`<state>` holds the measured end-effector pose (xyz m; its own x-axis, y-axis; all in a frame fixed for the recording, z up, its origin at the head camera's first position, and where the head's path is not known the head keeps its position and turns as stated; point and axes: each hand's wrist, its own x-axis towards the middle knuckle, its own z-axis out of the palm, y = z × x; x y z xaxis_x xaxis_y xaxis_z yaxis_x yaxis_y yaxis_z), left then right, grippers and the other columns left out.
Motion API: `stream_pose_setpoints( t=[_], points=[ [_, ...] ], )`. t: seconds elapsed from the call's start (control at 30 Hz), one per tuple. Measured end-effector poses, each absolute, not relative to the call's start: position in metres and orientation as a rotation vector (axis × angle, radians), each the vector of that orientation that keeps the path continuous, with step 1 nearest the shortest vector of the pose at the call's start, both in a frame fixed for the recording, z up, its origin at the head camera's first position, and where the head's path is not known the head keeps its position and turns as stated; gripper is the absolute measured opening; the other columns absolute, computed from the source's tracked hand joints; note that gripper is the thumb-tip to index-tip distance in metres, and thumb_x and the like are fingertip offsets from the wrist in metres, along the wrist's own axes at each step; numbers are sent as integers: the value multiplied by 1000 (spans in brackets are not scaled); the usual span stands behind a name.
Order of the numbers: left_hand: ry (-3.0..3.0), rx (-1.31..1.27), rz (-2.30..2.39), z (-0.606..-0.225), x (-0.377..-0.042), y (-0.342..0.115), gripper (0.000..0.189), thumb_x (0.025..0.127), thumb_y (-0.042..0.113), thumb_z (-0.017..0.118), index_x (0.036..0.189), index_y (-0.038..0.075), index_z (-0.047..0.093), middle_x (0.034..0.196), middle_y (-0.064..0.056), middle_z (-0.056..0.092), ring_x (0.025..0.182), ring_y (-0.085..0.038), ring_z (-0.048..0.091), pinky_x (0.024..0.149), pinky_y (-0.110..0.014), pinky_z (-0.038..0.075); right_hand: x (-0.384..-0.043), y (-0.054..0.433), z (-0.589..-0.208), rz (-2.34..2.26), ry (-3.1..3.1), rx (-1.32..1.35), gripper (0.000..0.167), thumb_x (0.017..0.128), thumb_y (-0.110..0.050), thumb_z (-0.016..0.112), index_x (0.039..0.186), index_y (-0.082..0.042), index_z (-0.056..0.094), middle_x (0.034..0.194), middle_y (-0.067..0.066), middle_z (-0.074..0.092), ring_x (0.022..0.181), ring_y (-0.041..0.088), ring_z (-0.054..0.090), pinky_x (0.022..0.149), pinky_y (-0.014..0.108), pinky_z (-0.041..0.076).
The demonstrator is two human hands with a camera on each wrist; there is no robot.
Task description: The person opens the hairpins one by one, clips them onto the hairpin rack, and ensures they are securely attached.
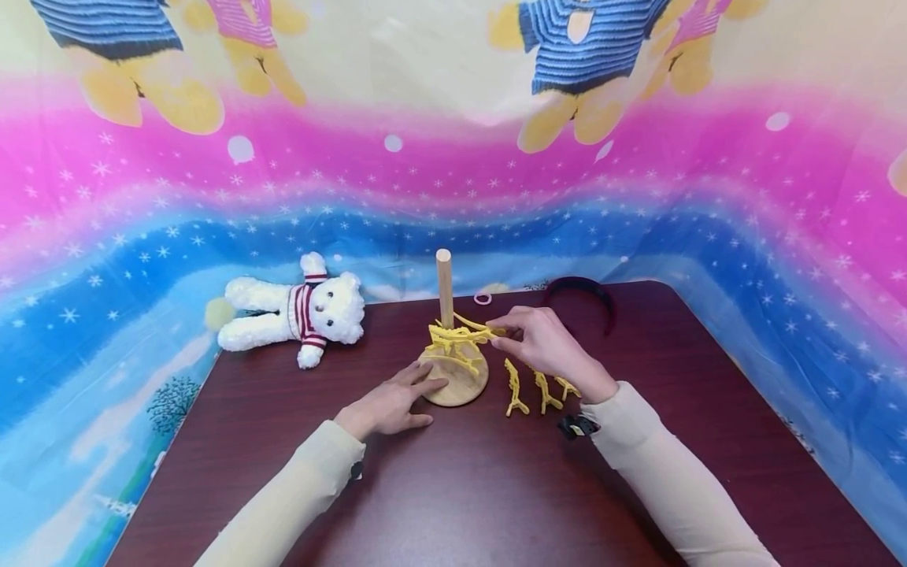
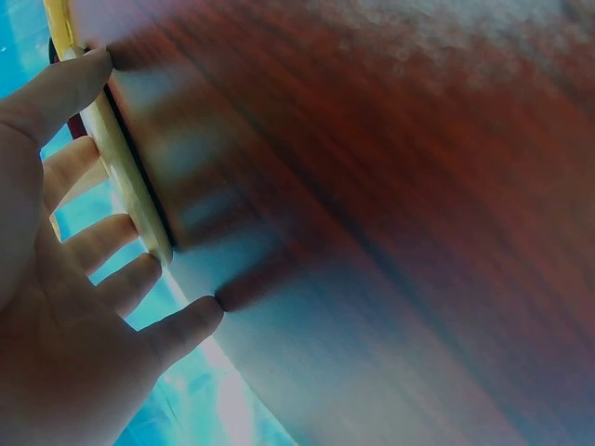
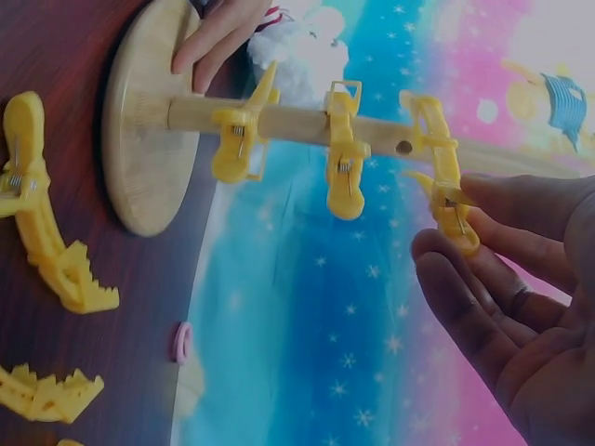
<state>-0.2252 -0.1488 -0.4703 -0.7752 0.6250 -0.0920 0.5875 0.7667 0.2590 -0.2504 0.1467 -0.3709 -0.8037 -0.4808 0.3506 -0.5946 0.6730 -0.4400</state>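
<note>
A wooden post (image 1: pixel 445 287) rises from a round wooden base (image 1: pixel 464 392) on the table. My left hand (image 1: pixel 391 400) rests its extended fingers on the near left part of this base. In the right wrist view, my right hand (image 3: pixel 530 279) pinches a yellow alligator hair clip (image 3: pixel 439 139) by its handle end, and the clip's toothed end overlaps the upper post. Lower on the post sit two more yellow hair clips, one near the base (image 3: pixel 238 149) and one midway (image 3: pixel 344 167). Several yellow clips (image 1: pixel 514 390) lie on the table to the right of the base.
A white teddy bear (image 1: pixel 303 311) in a striped sweater lies at the back left of the dark red table (image 1: pixel 453 496). Behind the post are a small pink hair tie (image 1: pixel 483 299) and a dark headband (image 1: pixel 605 298). A patterned cloth (image 1: pixel 397 228) hangs behind the table.
</note>
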Motion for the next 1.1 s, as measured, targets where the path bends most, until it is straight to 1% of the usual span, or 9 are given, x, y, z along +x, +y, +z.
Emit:
stream_pose_setpoints(
  t=[0.23, 0.4, 0.83, 1.1],
  points=[
    [2776, 925, 317, -469, -224, -149, 66, 95, 40, 67, 154, 26, 40, 166, -16, 23, 154, -37, 20, 118, -53, 33, -254, 135, -372, 818, -2684, 887, 25, 91, -22, 74, 115, -18, 77, 87, -4, 70, 65, 7, 54, 56, 25, 44],
    [2777, 924, 314, -469, -224, -148, 67, 94, 40, 67, 154, 26, 40, 166, -16, 23, 154, -37, 20, 118, -53, 33, -256, 130, -374, 811, -2675, 878, 23, 90, -21, 75, 113, -19, 78, 87, -3, 69, 65, 7, 54, 54, 24, 44],
    [2788, 946, 306, -470, -224, -149, 67, 94, 40, 68, 153, 25, 41, 165, -17, 24, 153, -38, 21, 118, -53, 33, -258, 123, -377, 831, -2675, 835, 24, 91, -26, 75, 114, -20, 78, 92, -4, 71, 69, 8, 58, 58, 24, 47],
    [2782, 935, 306, -470, -225, -149, 67, 95, 41, 66, 154, 26, 40, 166, -15, 23, 154, -36, 19, 119, -52, 32, -258, 121, -378, 856, -2685, 807, 25, 89, -26, 76, 113, -19, 78, 97, 3, 74, 75, 10, 65, 64, 28, 53]
  ],
)
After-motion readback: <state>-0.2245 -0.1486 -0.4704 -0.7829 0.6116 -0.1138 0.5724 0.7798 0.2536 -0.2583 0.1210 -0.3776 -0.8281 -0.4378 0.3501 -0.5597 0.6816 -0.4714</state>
